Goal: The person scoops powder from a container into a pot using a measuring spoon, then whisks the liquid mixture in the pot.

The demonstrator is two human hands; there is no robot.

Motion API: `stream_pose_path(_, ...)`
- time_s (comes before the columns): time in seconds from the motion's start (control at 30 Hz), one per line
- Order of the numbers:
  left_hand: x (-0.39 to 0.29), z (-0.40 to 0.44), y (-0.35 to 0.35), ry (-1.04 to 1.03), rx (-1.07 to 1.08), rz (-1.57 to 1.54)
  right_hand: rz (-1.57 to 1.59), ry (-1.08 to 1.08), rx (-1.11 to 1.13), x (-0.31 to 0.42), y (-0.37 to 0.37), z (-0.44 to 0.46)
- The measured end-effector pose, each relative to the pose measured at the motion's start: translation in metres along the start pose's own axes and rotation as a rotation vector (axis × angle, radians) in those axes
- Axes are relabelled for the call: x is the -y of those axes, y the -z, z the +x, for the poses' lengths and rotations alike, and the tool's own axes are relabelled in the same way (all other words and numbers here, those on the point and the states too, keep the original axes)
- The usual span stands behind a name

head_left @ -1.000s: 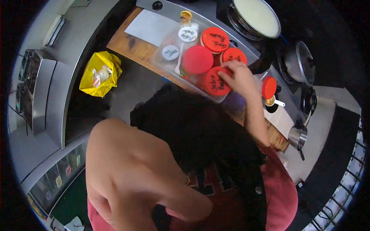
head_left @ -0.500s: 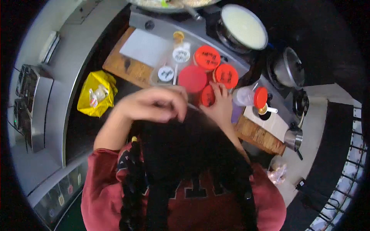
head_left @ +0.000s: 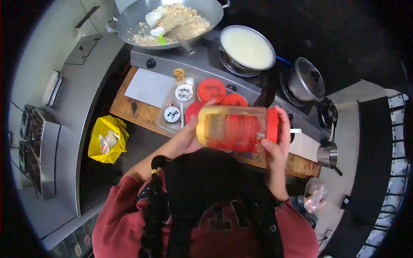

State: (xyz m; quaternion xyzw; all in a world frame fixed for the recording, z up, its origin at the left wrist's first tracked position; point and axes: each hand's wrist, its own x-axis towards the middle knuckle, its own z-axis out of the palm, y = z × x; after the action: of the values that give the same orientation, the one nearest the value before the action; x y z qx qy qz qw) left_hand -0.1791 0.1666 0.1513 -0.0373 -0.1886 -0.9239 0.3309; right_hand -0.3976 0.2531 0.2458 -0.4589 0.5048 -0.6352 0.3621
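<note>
A clear plastic jar [head_left: 234, 129] lies sideways in the air in front of me. Its red screw lid [head_left: 272, 124] is on, and yellowish powder is gathered at the base end. My left hand [head_left: 188, 136] supports that base end, fingers partly hidden behind the jar. Round the lid closes my right hand [head_left: 278, 150]. Beyond the jar, red-lidded jars [head_left: 211, 90] and a jar with a white labelled lid [head_left: 184, 92] stand in a clear plastic tray [head_left: 161, 119]; the held jar hides part of this group.
A wok [head_left: 124, 30] with a crumbly pale mix and a pot of white liquid [head_left: 247, 47] stand at the back. To their right is a lidded pot [head_left: 307, 81]. White paper [head_left: 148, 90] lies on the wooden board [head_left: 124, 103], near a yellow bag [head_left: 101, 146].
Both hands now hold the jar, raised and turned sideways; before, my right hand was among the red lids and my left was by the tray. The view has tipped toward the wok.
</note>
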Motion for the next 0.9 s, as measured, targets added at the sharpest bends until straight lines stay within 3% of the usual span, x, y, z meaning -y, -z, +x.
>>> stream_pose_path(0.03,0.002,0.0,0.001,0.001,0.006,0.004,-0.056,0.012,-0.006,-0.008,-0.001,-0.003)
stream_pose_path(0.1,0.002,-0.002,0.002,-0.021,-0.285,0.225,-0.187,0.03,-0.014,-0.021,-0.003,-0.01)
stream_pose_path(0.17,0.005,-0.001,-0.007,-0.03,-0.297,0.278,-0.266,0.047,-0.018,-0.02,-0.001,-0.005)
stream_pose_path(0.23,0.008,-0.001,-0.01,-0.007,-0.378,0.264,-0.408,0.291,0.042,-0.02,0.005,0.002)
stream_pose_path(0.4,0.013,0.006,0.01,-0.104,-0.39,0.323,-0.44,0.391,0.101,-0.013,0.01,0.007)
stream_pose_path(0.47,0.002,-0.002,0.04,0.158,-0.049,-0.089,-0.512,0.523,0.211,-0.012,0.012,0.013)
stream_pose_path(0.53,0.014,-0.006,0.034,0.207,0.019,-0.265,-0.573,0.603,0.3,0.004,0.012,0.015)
stream_pose_path(0.6,0.024,-0.008,0.018,-0.053,-0.492,0.131,-0.524,0.636,0.57,0.015,0.014,0.025)
stream_pose_path(0.67,0.019,-0.004,0.017,-0.136,-0.392,0.207,-0.564,0.651,0.689,0.035,0.022,0.037)
stream_pose_path(0.73,0.012,0.001,0.018,-0.193,-0.401,0.172,-0.64,0.595,0.827,0.051,0.024,0.047)
stream_pose_path(0.8,0.007,0.003,0.014,-0.196,-0.382,0.135,-0.625,0.652,0.736,0.053,0.018,0.051)
stream_pose_path(0.87,0.008,0.006,0.012,-0.262,-0.466,0.238,-0.736,0.244,0.4,0.057,0.007,0.041)
stream_pose_path(0.9,0.01,0.007,0.011,-0.294,-0.447,0.255,-0.785,0.058,0.505,0.057,0.008,0.044)
